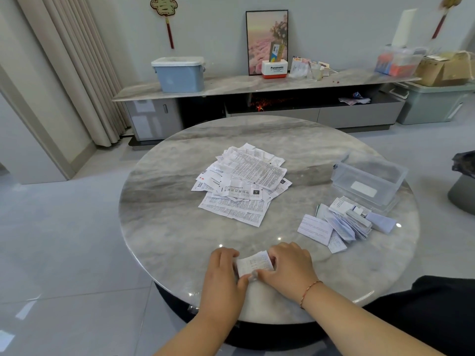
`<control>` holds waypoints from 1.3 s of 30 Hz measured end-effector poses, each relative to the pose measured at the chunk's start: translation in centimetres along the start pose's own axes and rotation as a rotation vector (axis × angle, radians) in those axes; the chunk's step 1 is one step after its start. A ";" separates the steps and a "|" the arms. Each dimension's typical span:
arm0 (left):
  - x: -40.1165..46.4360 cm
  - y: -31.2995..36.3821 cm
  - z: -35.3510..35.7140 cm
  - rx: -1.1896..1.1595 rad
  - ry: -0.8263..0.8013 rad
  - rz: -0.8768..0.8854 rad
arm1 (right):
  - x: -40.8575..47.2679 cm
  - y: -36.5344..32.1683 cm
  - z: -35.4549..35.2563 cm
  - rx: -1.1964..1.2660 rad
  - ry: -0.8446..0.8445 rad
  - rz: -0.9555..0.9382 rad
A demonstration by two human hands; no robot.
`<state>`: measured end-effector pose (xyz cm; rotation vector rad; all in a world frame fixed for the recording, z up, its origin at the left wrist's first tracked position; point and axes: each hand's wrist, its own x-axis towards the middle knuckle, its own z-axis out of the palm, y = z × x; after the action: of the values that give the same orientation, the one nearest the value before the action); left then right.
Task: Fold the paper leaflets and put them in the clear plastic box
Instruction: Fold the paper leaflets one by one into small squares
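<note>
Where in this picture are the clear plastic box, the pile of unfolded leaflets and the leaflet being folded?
clear plastic box (pixel 341 179): head view, on its near-left wall.
pile of unfolded leaflets (pixel 259 170): head view, on the top sheet.
leaflet being folded (pixel 253 263): head view, on the strip showing between both hands.

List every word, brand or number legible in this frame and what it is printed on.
"Panasonic": white and red box on the low cabinet.
Leaflet pile: print too small to read.
Leaflet in both hands: blurred.
Clear plastic box label: blank or unreadable.
</note>
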<state>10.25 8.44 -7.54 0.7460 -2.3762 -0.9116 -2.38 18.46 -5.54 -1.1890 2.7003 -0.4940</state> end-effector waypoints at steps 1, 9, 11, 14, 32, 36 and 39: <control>0.1 -0.2 0.1 0.013 -0.009 0.006 | 0.0 -0.1 0.1 0.019 0.009 0.027; 1.2 -1.1 -0.8 0.074 -0.141 0.050 | -0.1 -0.2 0.5 0.030 0.006 0.060; 1.3 -1.2 -1.3 0.121 -0.166 0.064 | 0.1 -0.2 0.3 0.042 -0.017 0.072; 1.8 -1.8 -2.4 0.177 -0.218 0.056 | 0.5 -0.1 -0.5 0.052 -0.092 0.079; 4.2 -0.1 -3.5 0.301 -0.463 -0.061 | 2.0 -1.3 -1.8 -0.082 -0.296 -0.191; 5.1 0.5 -3.7 0.144 -0.427 -0.108 | 1.5 -1.3 -2.6 -0.041 -0.194 -0.278; 5.9 2.3 -3.9 -0.105 -0.346 -0.131 | 1.5 -1.0 -4.9 0.056 -0.143 -0.264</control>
<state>7.54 4.40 -1.94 0.7601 -2.5703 -1.3019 -4.00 17.95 -0.63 -1.5118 2.4081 -0.4924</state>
